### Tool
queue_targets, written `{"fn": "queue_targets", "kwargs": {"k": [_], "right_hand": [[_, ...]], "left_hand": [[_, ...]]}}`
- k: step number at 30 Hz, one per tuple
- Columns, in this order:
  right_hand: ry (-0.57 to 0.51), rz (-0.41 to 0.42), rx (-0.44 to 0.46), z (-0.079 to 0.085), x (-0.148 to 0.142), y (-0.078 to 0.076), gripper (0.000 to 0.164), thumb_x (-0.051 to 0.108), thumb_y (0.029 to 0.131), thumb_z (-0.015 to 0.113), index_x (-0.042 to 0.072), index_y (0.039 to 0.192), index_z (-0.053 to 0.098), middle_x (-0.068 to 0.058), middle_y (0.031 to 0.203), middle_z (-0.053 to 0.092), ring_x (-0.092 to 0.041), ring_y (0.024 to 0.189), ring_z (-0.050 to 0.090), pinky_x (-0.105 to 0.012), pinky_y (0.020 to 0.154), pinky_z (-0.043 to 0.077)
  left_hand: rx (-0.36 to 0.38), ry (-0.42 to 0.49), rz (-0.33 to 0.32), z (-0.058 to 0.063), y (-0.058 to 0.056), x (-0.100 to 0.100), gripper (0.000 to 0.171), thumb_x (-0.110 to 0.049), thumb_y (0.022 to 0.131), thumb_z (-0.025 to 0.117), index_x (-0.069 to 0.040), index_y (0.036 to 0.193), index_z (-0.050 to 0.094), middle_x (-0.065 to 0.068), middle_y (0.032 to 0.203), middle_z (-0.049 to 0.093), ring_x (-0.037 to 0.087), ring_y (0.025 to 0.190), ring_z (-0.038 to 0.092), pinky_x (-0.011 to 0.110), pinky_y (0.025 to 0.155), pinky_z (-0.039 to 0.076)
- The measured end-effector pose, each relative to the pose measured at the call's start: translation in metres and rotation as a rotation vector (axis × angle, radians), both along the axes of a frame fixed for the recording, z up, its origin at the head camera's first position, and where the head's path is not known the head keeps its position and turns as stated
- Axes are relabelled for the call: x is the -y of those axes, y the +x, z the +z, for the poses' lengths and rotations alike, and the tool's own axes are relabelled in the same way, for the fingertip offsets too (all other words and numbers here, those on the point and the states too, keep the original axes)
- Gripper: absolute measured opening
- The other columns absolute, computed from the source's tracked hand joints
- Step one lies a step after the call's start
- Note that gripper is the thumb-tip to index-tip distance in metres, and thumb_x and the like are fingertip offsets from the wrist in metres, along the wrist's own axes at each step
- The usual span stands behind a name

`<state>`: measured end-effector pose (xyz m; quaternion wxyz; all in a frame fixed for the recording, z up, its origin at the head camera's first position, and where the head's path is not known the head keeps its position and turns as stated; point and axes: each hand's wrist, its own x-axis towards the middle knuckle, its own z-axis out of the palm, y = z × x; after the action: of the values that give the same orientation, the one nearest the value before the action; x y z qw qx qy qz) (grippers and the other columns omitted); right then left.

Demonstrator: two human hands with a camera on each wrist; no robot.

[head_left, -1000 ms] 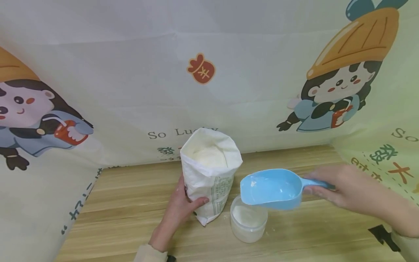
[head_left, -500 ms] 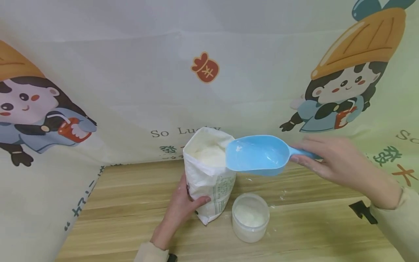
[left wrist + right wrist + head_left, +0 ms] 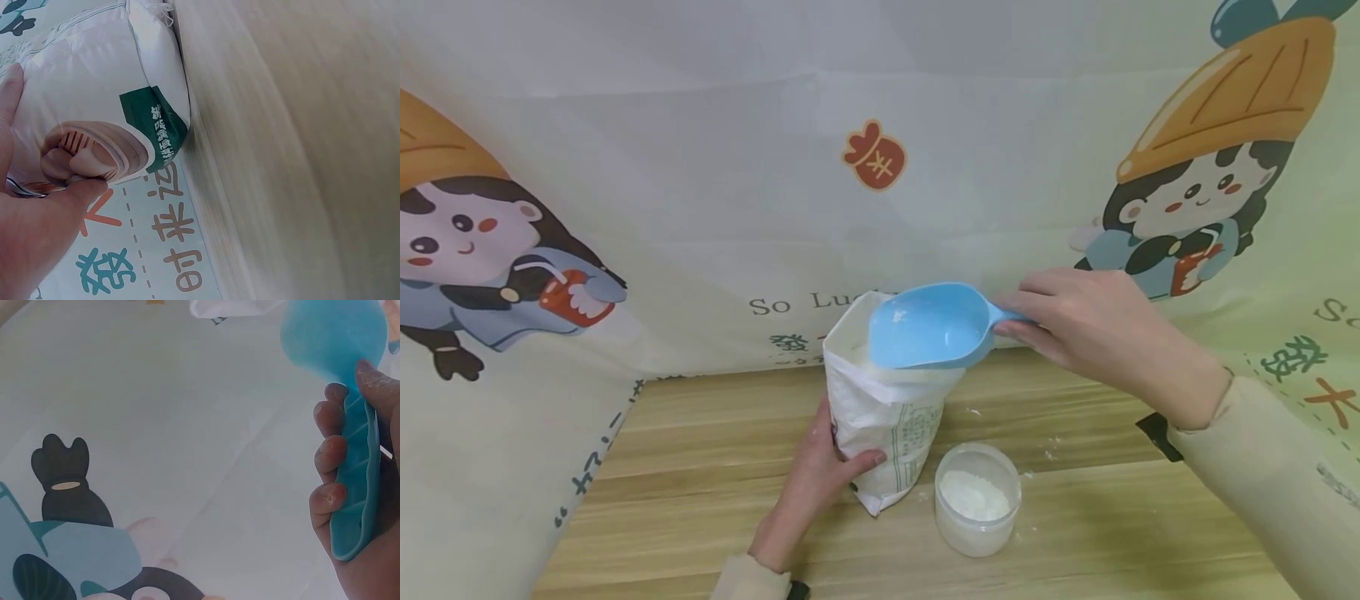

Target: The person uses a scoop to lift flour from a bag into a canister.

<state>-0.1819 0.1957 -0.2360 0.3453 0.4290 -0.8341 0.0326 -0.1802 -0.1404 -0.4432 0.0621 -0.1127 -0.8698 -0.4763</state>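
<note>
Printed cloth is backing the wooden table as your left hand is clasping the soft, probably heavy white bag sensibly low, far-left of the tub, and your right hand is gripping, by its handle, the likely light scoop at the bag's mouth.

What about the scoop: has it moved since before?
Yes: against the clear tub, the blue scoop has moved up and left in view, to the white bag.

Long cream sleeves; a black fitting shows beside the right cuff; pale powder flecks the right fingers.
</note>
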Motion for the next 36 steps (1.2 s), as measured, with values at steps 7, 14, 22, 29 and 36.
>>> {"fn": "queue_targets", "kwargs": {"k": [7, 14, 22, 29, 36], "right_hand": [[0.095, -0.023, -0.025, 0.005, 0.012, -0.01, 0.018, 0.034, 0.094, 0.077, 0.017, 0.095, 0.071, 0.003, 0.075, 0.054, -0.015, 0.063, 0.053, -0.03, 0.044, 0.039], [0.241, -0.068, -0.073, 0.011, 0.029, -0.016, 0.023, 0.028, 0.084, 0.088, 0.014, 0.091, 0.071, 0.001, 0.074, 0.057, -0.02, 0.067, 0.058, -0.031, 0.052, 0.049], [0.429, -0.158, -0.113, 0.009, 0.053, -0.018, 0.022, 0.039, 0.084, 0.085, 0.025, 0.099, 0.077, 0.002, 0.077, 0.056, -0.021, 0.069, 0.049, -0.033, 0.063, 0.04], [0.538, -0.19, -0.165, 0.003, 0.07, -0.02, 0.016, 0.014, 0.084, 0.085, 0.024, 0.091, 0.074, 0.002, 0.079, 0.059, -0.022, 0.069, 0.049, -0.035, 0.065, 0.039], [0.563, -0.2, -0.125, 0.002, 0.079, -0.02, 0.014, 0.034, 0.087, 0.084, 0.024, 0.093, 0.077, 0.002, 0.082, 0.063, -0.022, 0.071, 0.052, -0.036, 0.066, 0.04]], "left_hand": [[0.001, 0.005, 0.002, 0.0, 0.0, 0.0, 0.105, -0.024, 0.077, 0.094, -0.007, 0.157, 0.029, 0.021, 0.138, 0.059, 0.042, 0.126, 0.057, 0.06, 0.107, 0.046], [0.001, 0.021, 0.007, 0.001, -0.001, 0.0, 0.104, -0.022, 0.077, 0.094, -0.007, 0.157, 0.029, 0.021, 0.137, 0.059, 0.041, 0.127, 0.057, 0.06, 0.109, 0.045], [0.01, 0.03, 0.0, -0.001, 0.0, 0.0, 0.102, -0.022, 0.077, 0.094, -0.007, 0.156, 0.031, 0.02, 0.136, 0.06, 0.041, 0.127, 0.057, 0.06, 0.109, 0.045], [0.009, 0.021, -0.001, -0.001, -0.001, -0.001, 0.104, -0.022, 0.077, 0.094, -0.01, 0.158, 0.029, 0.018, 0.138, 0.059, 0.04, 0.129, 0.056, 0.06, 0.11, 0.044], [0.015, 0.021, 0.003, -0.001, -0.001, -0.001, 0.103, -0.022, 0.077, 0.094, -0.012, 0.157, 0.03, 0.017, 0.138, 0.059, 0.039, 0.128, 0.057, 0.059, 0.109, 0.045]]}}
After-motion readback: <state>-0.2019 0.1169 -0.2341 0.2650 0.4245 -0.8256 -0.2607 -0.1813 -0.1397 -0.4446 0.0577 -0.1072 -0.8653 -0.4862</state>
